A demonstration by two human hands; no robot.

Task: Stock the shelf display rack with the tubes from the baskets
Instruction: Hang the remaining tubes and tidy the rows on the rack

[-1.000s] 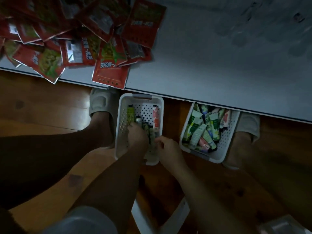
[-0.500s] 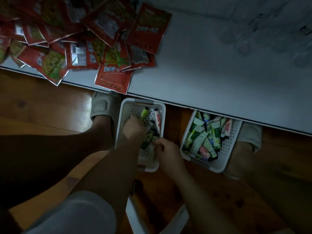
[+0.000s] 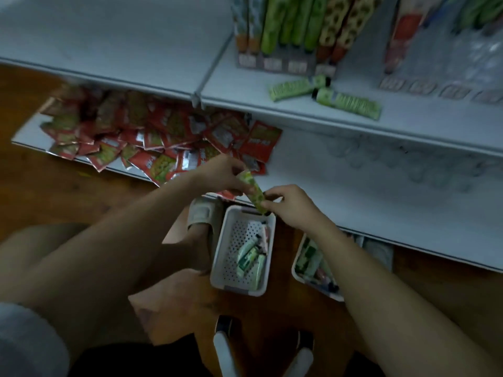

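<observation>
A green tube point(image 3: 253, 191) is held in the air between both hands, above the left white basket point(image 3: 226, 257). My left hand point(image 3: 226, 174) grips its upper end and my right hand point(image 3: 288, 205) pinches its lower end. The left basket on the floor holds a few tubes point(image 3: 249, 258). A second white basket point(image 3: 300, 270) to its right, partly hidden by my right forearm, holds more tubes. Two green tubes point(image 3: 298, 87) point(image 3: 349, 103) lie flat on the upper shelf point(image 3: 408, 123) of the rack.
Upright boxed products point(image 3: 288, 31) stand at the back of the upper shelf. A heap of red snack packets point(image 3: 163, 140) covers the left of the bottom shelf point(image 3: 381, 202). My slippered foot point(image 3: 202, 214) stands by the left basket on the wooden floor.
Both hands have risen out of the left basket, now holding a green tube between them. The view has tilted up, bringing the upper shelf into sight.
</observation>
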